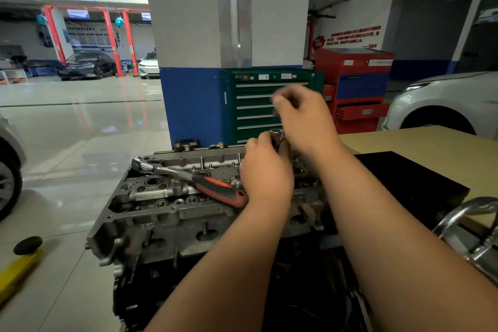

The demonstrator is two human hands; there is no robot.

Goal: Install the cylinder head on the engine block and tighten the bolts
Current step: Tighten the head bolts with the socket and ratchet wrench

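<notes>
Fingers [256,143] of left hand [265,172] around socket [276,134]

Your one head-worn wide-angle camera looks forward and down from close above the cylinder head [161,213], taking in the workshop floor [80,121] beyond it.

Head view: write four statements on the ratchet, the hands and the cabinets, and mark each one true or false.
1. The ratchet lies on the cylinder head. True.
2. The left hand grips an upright socket. True.
3. The right hand holds the ratchet. False: it is raised above the left hand, blurred, well apart from the ratchet.
4. The tool cabinet straight behind the engine is yellow. False: it is a green cabinet, with a red cabinet beside it.
</notes>
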